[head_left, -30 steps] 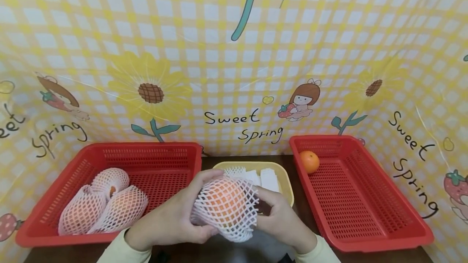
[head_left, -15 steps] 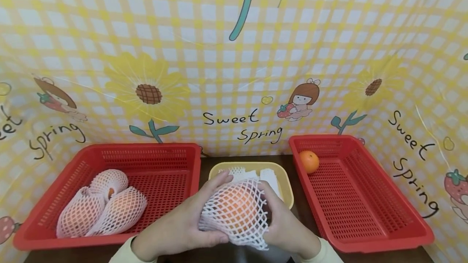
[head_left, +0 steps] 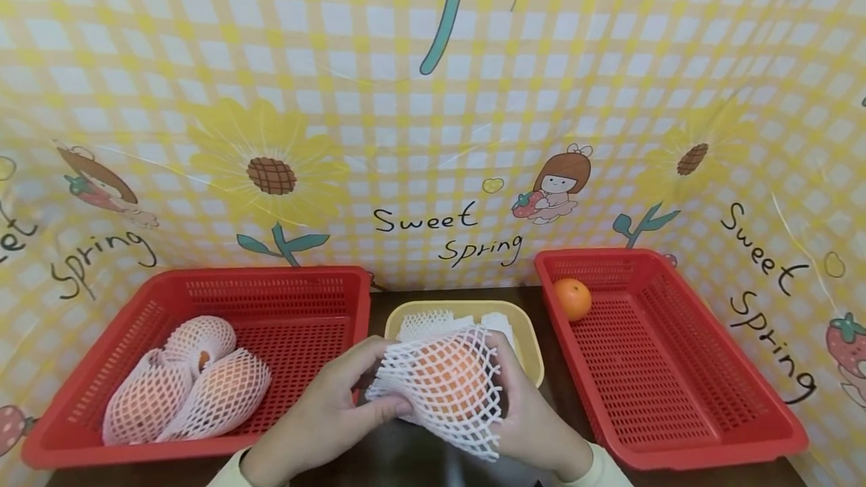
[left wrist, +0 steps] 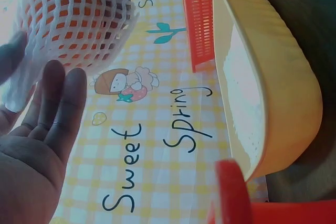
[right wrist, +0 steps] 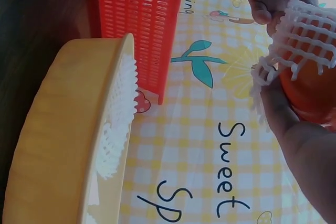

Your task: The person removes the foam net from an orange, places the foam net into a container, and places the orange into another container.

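Note:
Between both hands an orange (right wrist: 315, 98) sits inside a white foam fruit net (head_left: 449, 385). My left hand (head_left: 331, 408) pinches the gathered left end of the net between thumb and fingers, seen also in the left wrist view as a net end (left wrist: 23, 74) under the thumb. My right hand (head_left: 534, 419) grips the orange and net from the right, its far fingers hidden behind the fruit. In the right wrist view, part of the orange's skin shows bare beyond the net's edge. The net's open edge flares at the lower right in the head view.
A red basket (head_left: 325, 367) at left holds 3 net-wrapped oranges (head_left: 203, 382). Another red basket (head_left: 676, 397) at right holds one bare orange (head_left: 572, 300). Behind the hands stands a yellow tray (head_left: 531, 329) with several white nets (head_left: 426, 322). A checked cloth (head_left: 406, 134) hangs behind.
The wrapped orange has shifted right and turned. My left hand has drawn back from around it to the net's gathered end; my right hand stays on the right side.

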`<state>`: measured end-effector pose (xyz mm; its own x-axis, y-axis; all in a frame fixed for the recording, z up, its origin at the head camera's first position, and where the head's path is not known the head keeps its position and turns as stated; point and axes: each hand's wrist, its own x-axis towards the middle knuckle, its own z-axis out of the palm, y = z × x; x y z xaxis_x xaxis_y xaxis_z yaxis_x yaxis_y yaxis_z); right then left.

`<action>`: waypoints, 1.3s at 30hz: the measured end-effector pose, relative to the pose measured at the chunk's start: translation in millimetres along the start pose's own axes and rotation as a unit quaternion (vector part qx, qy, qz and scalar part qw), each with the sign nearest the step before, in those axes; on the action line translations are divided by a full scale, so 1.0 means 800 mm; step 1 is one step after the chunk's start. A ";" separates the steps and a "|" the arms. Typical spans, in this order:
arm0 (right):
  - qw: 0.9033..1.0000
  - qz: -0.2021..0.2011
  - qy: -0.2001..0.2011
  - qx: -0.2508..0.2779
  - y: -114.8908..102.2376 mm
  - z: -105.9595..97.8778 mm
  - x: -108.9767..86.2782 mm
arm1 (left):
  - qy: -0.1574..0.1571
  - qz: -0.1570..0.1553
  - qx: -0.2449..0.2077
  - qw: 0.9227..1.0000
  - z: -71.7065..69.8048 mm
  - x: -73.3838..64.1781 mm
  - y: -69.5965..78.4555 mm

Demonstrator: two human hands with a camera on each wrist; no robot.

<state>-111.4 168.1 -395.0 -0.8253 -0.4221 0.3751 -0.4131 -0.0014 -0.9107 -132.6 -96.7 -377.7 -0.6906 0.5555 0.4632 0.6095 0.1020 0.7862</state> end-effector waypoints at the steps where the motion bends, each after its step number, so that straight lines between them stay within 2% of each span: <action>1: 1.000 -0.007 -0.001 0.005 0.001 0.000 0.000 | 0.006 -0.001 0.001 1.000 0.000 -0.001 0.000; 8: 0.997 -0.073 0.009 0.014 0.005 0.001 0.003 | 0.037 -0.011 -0.023 0.999 0.000 -0.003 -0.002; 13: 0.995 -0.096 0.018 0.012 0.004 -0.001 0.003 | 0.066 0.019 -0.008 0.998 -0.003 -0.005 -0.006; 16: 0.995 -0.100 0.023 0.005 0.002 -0.004 0.003 | 0.079 0.034 -0.014 0.996 -0.005 -0.005 -0.008; 18: 0.994 -0.104 0.021 0.004 0.001 -0.006 0.004 | 0.086 0.032 -0.020 0.996 -0.008 -0.006 -0.009; 21: 0.995 -0.102 0.023 0.003 -0.001 -0.009 0.003 | 0.102 0.012 -0.027 0.994 -0.012 -0.009 -0.008; 25: 0.995 -0.094 0.031 0.008 -0.007 -0.019 0.002 | 0.131 -0.041 -0.039 0.990 -0.018 -0.016 -0.005; 29: 0.995 -0.086 0.046 -0.011 -0.017 -0.035 -0.001 | 0.142 -0.070 -0.055 0.986 -0.024 -0.021 -0.002; 34: 0.994 -0.061 0.073 -0.053 -0.037 -0.070 -0.008 | 0.131 -0.074 -0.064 0.987 -0.026 -0.024 -0.004; 39: 0.983 -0.045 0.103 -0.147 -0.056 -0.119 -0.010 | 0.125 -0.073 -0.062 0.988 -0.026 -0.026 -0.006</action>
<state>-122.8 257.9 -340.8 -0.8283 -0.2405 0.5060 -0.5562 0.2445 -0.7943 -129.4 -126.0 -382.0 -0.8517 0.3198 0.4152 0.4542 0.0552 0.8892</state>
